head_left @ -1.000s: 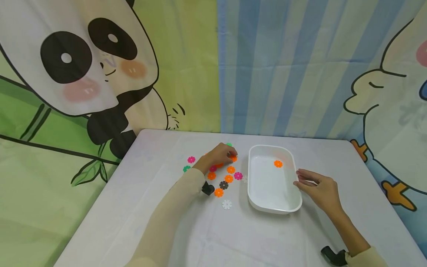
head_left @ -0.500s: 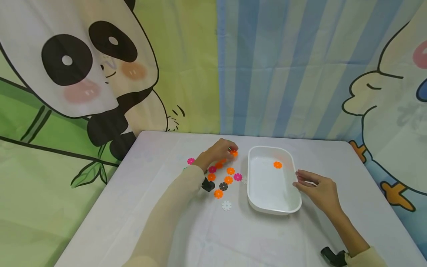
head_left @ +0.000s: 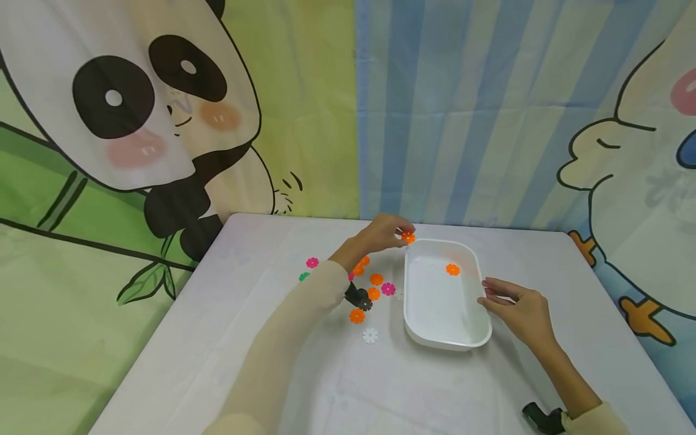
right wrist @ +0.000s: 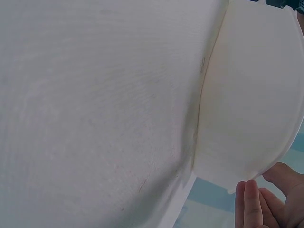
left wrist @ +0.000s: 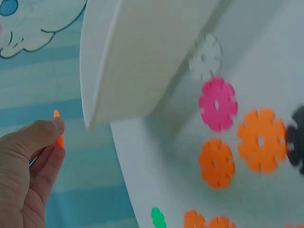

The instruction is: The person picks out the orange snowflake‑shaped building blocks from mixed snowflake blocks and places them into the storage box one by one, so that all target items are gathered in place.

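Note:
My left hand [head_left: 383, 232] pinches an orange notched plastic disc [head_left: 408, 238] between thumb and fingers, beside the far left corner of a white tub [head_left: 447, 344]. In the left wrist view that disc [left wrist: 60, 141] appears edge-on, apart from the tub wall [left wrist: 137, 71]. At the tub's right side, my right hand [head_left: 519, 308] holds the rim, thumb over the edge and fingers outside. One orange disc [head_left: 453, 269] lies inside the tub. Left of it, several loose discs lie on the table, among them a pink one [head_left: 388, 289] and a white one [head_left: 370, 335].
The white table [head_left: 348, 393] meets a cartoon-printed cloth [head_left: 424, 109] at its far edge. My left forearm [head_left: 293, 326] crosses the discs and covers some. A green disc [head_left: 304, 276] and a pink disc [head_left: 312, 263] lie farther left.
My left hand has lifted the orange disc from the group and carried it right to the tub's far left corner. My right hand stays at the rim.

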